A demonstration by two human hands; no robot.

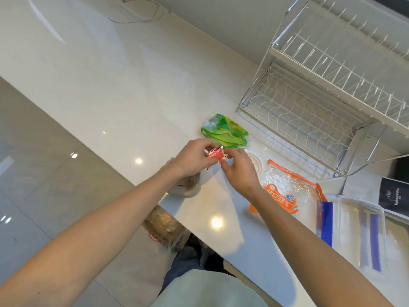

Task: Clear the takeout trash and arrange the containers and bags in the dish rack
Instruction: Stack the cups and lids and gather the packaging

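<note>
A small red sauce packet (216, 154) is held above the white counter (124, 89). My left hand (194, 158) grips its left side and my right hand (239, 168) pinches its right end. Just behind them lies a green plastic bag (225, 130). A round clear container (256, 161) sits partly hidden behind my right hand. An orange-trimmed clear zip bag (287, 187) lies to the right of it. The two-tier wire dish rack (321, 89) stands at the back right with bare shelves.
A crumpled brownish bag (188, 187) sits at the counter edge under my left wrist. A trash bag (166, 227) hangs below the edge. A clear rectangular container (363, 231) with blue-strip bags and a dark card (394, 196) lie at right. A white cable (135, 9) lies far back.
</note>
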